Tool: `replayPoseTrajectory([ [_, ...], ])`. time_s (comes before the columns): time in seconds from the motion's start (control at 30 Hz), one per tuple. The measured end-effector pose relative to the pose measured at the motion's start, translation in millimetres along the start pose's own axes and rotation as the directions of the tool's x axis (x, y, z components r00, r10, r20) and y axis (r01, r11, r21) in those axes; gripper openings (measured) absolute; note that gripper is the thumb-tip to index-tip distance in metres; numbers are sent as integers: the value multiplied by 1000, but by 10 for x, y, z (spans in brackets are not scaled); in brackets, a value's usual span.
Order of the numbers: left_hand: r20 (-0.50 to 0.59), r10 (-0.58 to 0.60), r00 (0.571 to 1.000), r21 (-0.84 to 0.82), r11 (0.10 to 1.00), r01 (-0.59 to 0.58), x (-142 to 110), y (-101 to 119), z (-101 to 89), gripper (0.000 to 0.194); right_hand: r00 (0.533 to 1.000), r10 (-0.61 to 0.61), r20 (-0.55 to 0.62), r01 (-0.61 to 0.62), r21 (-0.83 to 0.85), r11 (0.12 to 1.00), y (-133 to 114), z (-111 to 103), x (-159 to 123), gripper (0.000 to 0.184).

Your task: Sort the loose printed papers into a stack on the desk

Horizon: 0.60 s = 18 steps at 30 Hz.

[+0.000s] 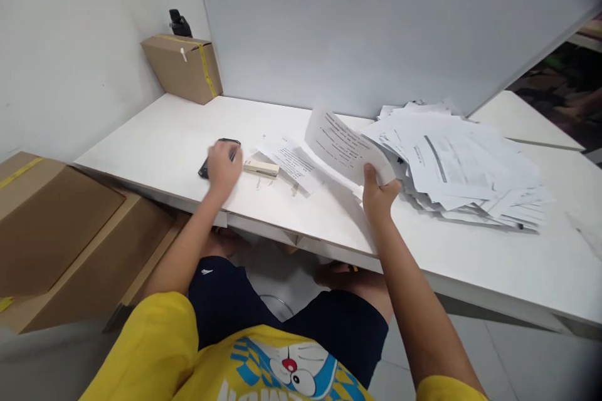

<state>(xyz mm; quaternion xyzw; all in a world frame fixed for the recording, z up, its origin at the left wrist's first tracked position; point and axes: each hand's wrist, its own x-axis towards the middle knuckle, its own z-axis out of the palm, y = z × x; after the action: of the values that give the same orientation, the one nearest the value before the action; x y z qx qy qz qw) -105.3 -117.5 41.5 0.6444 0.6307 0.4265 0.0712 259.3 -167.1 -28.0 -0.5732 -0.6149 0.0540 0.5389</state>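
My right hand (pixel 379 194) pinches the near right edge of printed paper (pixel 343 144), with the thumb on top. The paper curls up above the table, and I cannot tell how many sheets it has. My left hand (pixel 224 166) is over a dark flat object (pixel 203 171), its fingers curled and slightly blurred. That object looks like a phone, mostly covered by the hand. Just right of this hand lies a beige stapler-like piece (pixel 261 168). Another printed sheet (pixel 294 163) rests flat between the two hands.
A large untidy pile of printed papers (pixel 451 156) covers the right part of the white table (pixel 155 131). A cardboard box (pixel 181 69) stands at the back left corner, with a black object (pixel 180 23) behind it. More cardboard boxes (pixel 61 225) are below on the left.
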Motion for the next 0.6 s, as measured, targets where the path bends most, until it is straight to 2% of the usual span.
replayPoseTrajectory([
  [0.03,113,18,993,-88,996,-8,-213,135,79,20,997,33,-71,-35,-28,999,-38,6,-3,54],
  [0.07,234,9,972,-197,980,39,-421,252,164,22,993,50,-108,-56,-49,997,-80,11,-6,53],
  [0.13,430,-76,900,-410,871,270,-774,422,333,29,996,24,-82,-30,-72,997,-158,20,-9,51],
  [0.2,541,-147,828,-529,706,471,-987,526,473,33,999,-27,-33,25,-69,997,-196,31,-3,50],
  [0.27,586,-200,785,-604,537,588,-1047,595,576,31,999,-42,8,43,-66,997,-183,51,9,49],
  [0.4,661,-272,700,-670,208,713,-907,742,738,20,986,-39,161,54,-87,995,-91,125,34,45],
  [0.47,686,-288,668,-682,64,729,-836,833,826,19,948,-72,310,101,-78,992,-76,160,43,41],
  [0.53,691,-313,651,-697,-53,715,-806,916,916,19,880,-114,461,153,-47,987,-97,182,53,39],
  [0.6,681,-325,656,-716,-113,688,-804,975,995,21,830,-132,542,174,-25,984,-139,190,62,40],
])
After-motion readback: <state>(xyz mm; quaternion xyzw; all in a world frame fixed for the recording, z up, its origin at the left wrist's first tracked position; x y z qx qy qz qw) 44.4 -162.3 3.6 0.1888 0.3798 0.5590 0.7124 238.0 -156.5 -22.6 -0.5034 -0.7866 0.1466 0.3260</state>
